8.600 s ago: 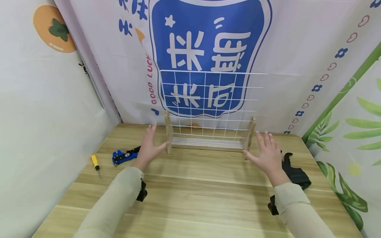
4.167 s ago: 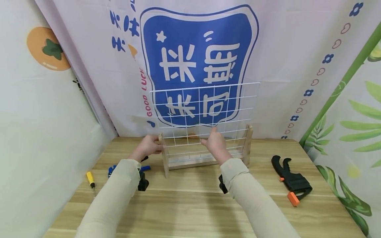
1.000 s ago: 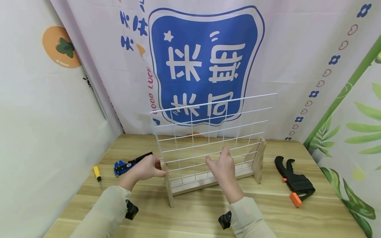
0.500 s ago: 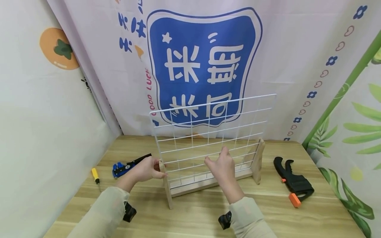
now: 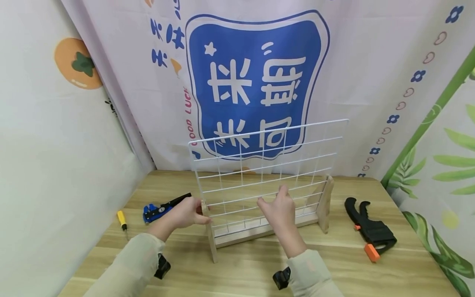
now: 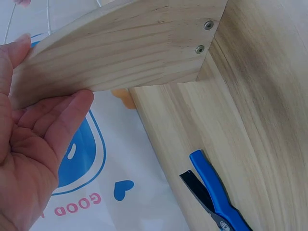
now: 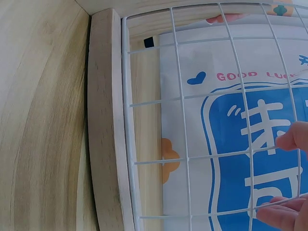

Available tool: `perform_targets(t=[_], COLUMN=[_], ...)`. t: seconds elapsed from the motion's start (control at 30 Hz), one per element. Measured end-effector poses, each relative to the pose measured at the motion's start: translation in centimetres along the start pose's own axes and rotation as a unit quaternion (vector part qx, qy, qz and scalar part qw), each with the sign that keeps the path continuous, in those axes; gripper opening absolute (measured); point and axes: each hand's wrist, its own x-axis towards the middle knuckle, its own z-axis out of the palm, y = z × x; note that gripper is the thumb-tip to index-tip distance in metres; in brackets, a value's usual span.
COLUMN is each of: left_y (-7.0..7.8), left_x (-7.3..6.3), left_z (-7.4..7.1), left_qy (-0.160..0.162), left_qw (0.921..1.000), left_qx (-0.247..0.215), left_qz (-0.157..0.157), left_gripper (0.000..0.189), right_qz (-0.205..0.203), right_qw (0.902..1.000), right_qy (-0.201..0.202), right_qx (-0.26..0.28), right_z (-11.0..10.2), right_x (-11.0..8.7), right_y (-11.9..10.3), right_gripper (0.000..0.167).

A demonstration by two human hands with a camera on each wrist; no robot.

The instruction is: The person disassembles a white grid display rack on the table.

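A white wire grid rack (image 5: pixel 269 131) stands in a wooden base on the table, turned at a slant. At the left end my left hand (image 5: pixel 183 212) grips the base's upright side piece (image 6: pixel 120 53), thumb on one face and fingers on the other. Two screw heads (image 6: pixel 208 25) show on that piece near its foot. In front of the grid, my right hand (image 5: pixel 282 210) holds the wires near the middle, thumb and fingers spread apart. The right wrist view shows its fingertips (image 7: pixel 269 212) at a wire and the wooden crossbar (image 7: pixel 106 120) along the grid's bottom.
Left of the rack lie a blue and black wire stripper (image 5: pixel 159 210) and a yellow-handled screwdriver (image 5: pixel 121 218). A black clamp with orange pads (image 5: pixel 375 233) lies to the right. A printed cloth (image 5: pixel 256 86) hangs behind the table (image 5: pixel 245 276).
Both hands were spread open beside the rack at first, then took hold of it. The rack has come nearer and turned, its left end forward. Over the last second it has hardly moved.
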Motion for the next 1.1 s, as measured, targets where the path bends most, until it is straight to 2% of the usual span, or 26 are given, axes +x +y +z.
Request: perform_targets(t=[0.2, 0.37, 0.57, 0.87, 1.1], left_y=[0.22, 0.19, 0.05, 0.3, 0.12], left_x=[0.49, 0.26, 0.07, 0.2, 0.28], left_z=[0.14, 0.14, 0.17, 0.25, 0.4], left_qy=[0.0, -0.001, 0.009, 0.017, 0.022], left_qw=[0.9999, 0.9999, 0.9998, 0.9996, 0.9996], left_qx=[0.01, 0.013, 0.018, 0.02, 0.02], left_qz=[-0.007, 0.0, 0.005, -0.007, -0.003], left_gripper=[0.017, 0.02, 0.02, 0.014, 0.013], right_qz=[0.009, 0.014, -0.004, -0.036, -0.029], right_qw=[0.9999, 0.9999, 0.9998, 0.9976, 0.9986], right_qy=[0.008, 0.005, 0.019, 0.06, 0.044], right_qx=[0.006, 0.004, -0.003, -0.006, -0.008], right_z=[-0.32, -0.32, -0.25, -0.17, -0.35], right_x=[0.05, -0.04, -0.17, -0.09, 0.05], right_y=[-0.01, 0.03, 0.05, -0.28, -0.47], right_gripper=[0.054, 0.054, 0.052, 0.048, 0.048])
